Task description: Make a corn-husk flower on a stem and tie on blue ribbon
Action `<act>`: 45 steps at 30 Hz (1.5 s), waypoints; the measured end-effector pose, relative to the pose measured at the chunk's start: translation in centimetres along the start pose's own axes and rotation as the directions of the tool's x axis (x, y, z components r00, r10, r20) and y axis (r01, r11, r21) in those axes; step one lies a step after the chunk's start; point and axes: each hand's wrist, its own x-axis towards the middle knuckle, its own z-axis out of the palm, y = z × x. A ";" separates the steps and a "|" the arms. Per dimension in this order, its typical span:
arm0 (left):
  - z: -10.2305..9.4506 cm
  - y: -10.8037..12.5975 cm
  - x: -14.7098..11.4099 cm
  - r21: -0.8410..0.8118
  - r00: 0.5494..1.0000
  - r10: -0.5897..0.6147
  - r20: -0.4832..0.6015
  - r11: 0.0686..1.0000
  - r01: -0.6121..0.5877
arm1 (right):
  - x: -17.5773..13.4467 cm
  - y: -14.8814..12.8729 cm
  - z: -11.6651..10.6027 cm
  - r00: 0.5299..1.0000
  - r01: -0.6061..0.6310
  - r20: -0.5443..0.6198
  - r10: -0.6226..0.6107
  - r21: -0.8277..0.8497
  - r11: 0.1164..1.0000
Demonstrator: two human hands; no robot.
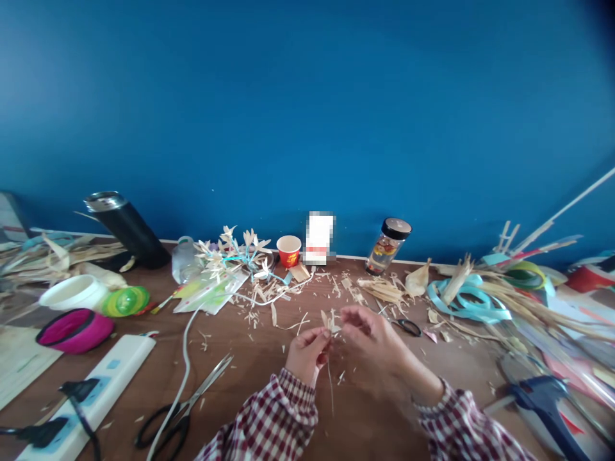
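Low over the middle of the table, my left hand (307, 352) is closed, pinching a small pale flower (329, 322) of dried husk petals between thumb and fingers. A thin stem hangs below that hand. Just right of the flower is my right hand (377, 336), slightly blurred, its fingers curved and apart from the thumb. I see nothing held in it. Pale husk scraps (346, 288) lie scattered beyond both hands. Black-handled scissors (185, 410) rest at the lower left, with another small pair of scissors (409, 327) right of my right hand.
Husk flowers (235, 253), a red paper cup (289, 253), a phone (319, 237) and a jar (388, 246) line the blue wall. A white cable (185, 346) crosses the left side near a power strip (96, 390). Blue ribbon (468, 301) and a glue gun (548, 403) are right.
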 end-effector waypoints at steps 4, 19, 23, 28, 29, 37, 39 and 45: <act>0.2 0.0 -0.2 0.007 1.000 0.015 0.000 1.000 -0.015 | -1.4 1.1 2.3 0.993 -0.089 0.094 0.073 0.189 0.978; -0.3 -1.4 0.3 0.233 0.980 0.199 0.008 0.953 -0.195 | -1.6 3.0 5.0 0.964 -0.079 -0.208 0.164 0.368 0.927; 0.2 -1.5 -0.2 0.362 0.951 0.308 -0.018 0.889 -0.281 | -1.8 3.7 5.5 0.955 -0.068 -0.239 0.176 0.402 0.913; 1.2 -1.2 -0.2 0.440 0.924 0.383 0.021 0.826 -0.352 | -1.6 4.4 5.5 0.945 -0.035 -0.277 0.176 0.447 0.894; 1.3 -1.1 0.0 0.445 0.923 0.384 0.038 0.820 -0.360 | -1.4 4.5 5.5 0.942 -0.029 -0.286 0.177 0.456 0.890; 1.6 -1.1 1.0 0.432 0.910 0.406 0.087 0.807 -0.402 | -1.0 4.7 5.7 0.923 0.021 -0.342 0.177 0.502 0.864; 1.5 -1.2 1.0 0.426 0.906 0.412 0.094 0.806 -0.411 | -1.1 4.5 5.8 0.921 0.036 -0.353 0.164 0.496 0.867; 0.9 -1.6 1.2 0.397 0.912 0.400 0.092 0.825 -0.402 | -1.3 4.6 6.1 0.917 0.065 -0.374 0.136 0.478 0.876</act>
